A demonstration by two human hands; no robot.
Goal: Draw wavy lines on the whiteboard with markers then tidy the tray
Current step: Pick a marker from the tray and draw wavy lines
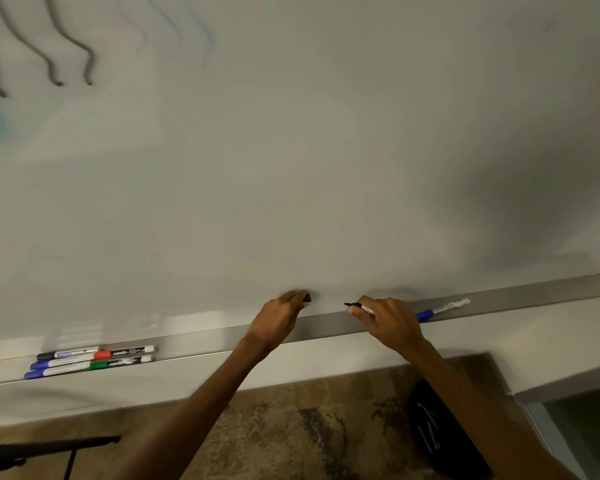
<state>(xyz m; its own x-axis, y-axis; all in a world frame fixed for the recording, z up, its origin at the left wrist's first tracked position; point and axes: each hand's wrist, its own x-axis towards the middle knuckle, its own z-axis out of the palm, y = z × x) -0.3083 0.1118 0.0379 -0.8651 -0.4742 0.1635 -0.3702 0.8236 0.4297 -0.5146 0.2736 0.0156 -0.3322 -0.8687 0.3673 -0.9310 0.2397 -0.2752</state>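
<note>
Black plastic cap (307, 298) pinched in the left hand (279, 318) faces the bare-tipped black marker (361, 306) pinched in the right hand (390, 323), lined up but apart, likely for recapping.

Two long, slim bare forearms (205, 403) are uncovered from the picture's lower edge to the wrists. Each ends in a bare hand, the left hand (284, 315) and the right hand (388, 320).
</note>
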